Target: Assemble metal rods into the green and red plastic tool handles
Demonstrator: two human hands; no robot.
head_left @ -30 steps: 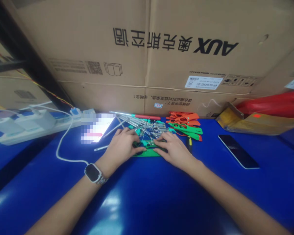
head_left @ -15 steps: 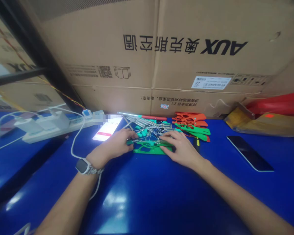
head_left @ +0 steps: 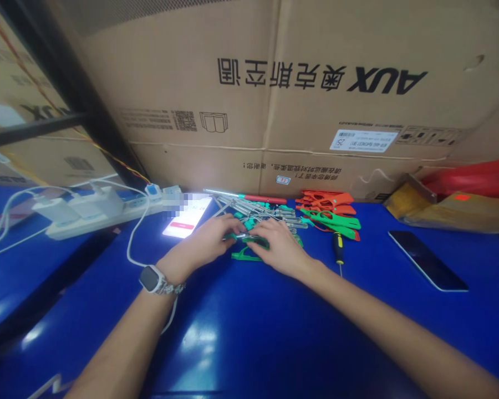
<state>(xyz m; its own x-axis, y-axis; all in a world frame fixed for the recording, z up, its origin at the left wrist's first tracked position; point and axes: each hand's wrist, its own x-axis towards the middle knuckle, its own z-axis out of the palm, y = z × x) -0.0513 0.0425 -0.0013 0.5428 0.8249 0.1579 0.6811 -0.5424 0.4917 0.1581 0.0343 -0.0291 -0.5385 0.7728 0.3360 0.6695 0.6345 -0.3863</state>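
Between your left hand [head_left: 210, 239] and right hand [head_left: 283, 247], a slim metal piece [head_left: 242, 236] sits just above a green plastic part [head_left: 243, 256], its near end pinched by your left thumb and fingertips; whether your curled right fingers grip it, you cannot tell. Just past your fingertips spreads a pile of metal parts [head_left: 255, 207], flanked by a lit phone [head_left: 185, 219] on the left and orange pieces [head_left: 326, 200] on the right. Farther right lie a screwdriver [head_left: 338, 247] and a dark phone [head_left: 426, 260].
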